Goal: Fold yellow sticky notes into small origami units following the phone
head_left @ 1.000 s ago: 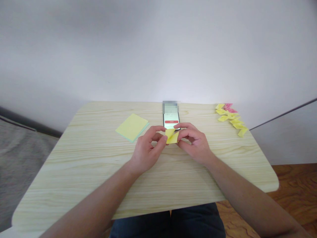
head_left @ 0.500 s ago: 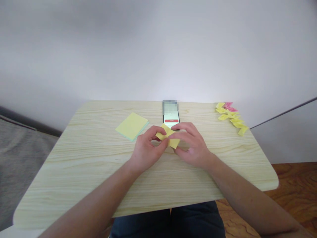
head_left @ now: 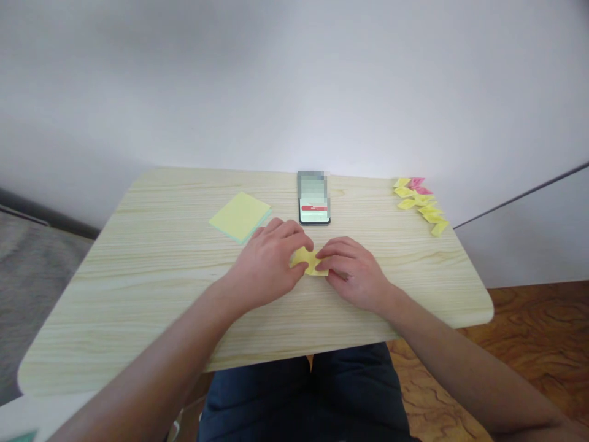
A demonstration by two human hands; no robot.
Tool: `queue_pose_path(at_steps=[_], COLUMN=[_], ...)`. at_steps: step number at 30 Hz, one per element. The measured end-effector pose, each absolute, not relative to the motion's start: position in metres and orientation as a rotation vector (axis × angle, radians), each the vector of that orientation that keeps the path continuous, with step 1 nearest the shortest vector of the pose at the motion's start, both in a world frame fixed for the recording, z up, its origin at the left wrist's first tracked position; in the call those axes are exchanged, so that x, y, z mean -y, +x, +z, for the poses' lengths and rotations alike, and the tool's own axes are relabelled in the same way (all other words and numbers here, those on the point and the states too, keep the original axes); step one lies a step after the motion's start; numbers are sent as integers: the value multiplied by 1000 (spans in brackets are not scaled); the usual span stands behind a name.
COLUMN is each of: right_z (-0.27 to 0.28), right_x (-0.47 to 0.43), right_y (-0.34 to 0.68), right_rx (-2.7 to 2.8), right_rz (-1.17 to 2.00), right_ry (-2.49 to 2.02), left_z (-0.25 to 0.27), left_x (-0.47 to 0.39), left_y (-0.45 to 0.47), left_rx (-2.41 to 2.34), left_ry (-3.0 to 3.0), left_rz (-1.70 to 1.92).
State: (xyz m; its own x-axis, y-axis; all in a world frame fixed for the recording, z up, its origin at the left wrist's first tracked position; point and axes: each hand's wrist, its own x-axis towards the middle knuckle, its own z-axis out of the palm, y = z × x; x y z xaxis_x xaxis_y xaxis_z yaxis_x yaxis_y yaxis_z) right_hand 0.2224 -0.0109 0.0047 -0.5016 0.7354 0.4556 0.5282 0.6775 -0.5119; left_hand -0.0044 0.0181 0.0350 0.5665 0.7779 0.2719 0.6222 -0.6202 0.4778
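Yellow paper lies between both hands, longer axis roughly left-right; left hand fingers grip its left end, right hand fingers pinch its right; both equally near.

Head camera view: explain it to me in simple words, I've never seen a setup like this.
There is no machine here. A person wears the camera on their head, looking down at their own bare hands. The right hand holds a small yellow paper; the left hand curls over it, though whether it pinches is unclear. On the table beyond lie a lit phone, a paper stack to the left and folded yellow and pink pieces to the right.
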Motion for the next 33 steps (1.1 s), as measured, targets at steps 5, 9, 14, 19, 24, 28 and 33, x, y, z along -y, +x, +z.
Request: queue_pose_path(at_steps=[5,9,14,19,24,28,33], right_z=[-2,0,2,1,2,3,2], right_x=[27,34,33,31,29,27,28], right_y=[230,236,240,237,227,220,213], right_rx=[2270,2239,2200,2138,2105,2095,2065], right_rz=[472,540,588,561,516,489,457], right_ry=[-1023,-1064,-1104,-1218,-1356,-1424,-1468], left_z=[26,17,8,0,-1,1,-1], left_x=[10,29,40,42,41,40,39], left_y=[-4,-7,-9,-10,-14,-15,-14], left_rx=[-1103,-1214,-1267,-1277,-1256,-1245,-1246], left_ry=[2559,2511,2423,2358,2344,2345,2332], left_rz=[479,503,603,682,658,641,642])
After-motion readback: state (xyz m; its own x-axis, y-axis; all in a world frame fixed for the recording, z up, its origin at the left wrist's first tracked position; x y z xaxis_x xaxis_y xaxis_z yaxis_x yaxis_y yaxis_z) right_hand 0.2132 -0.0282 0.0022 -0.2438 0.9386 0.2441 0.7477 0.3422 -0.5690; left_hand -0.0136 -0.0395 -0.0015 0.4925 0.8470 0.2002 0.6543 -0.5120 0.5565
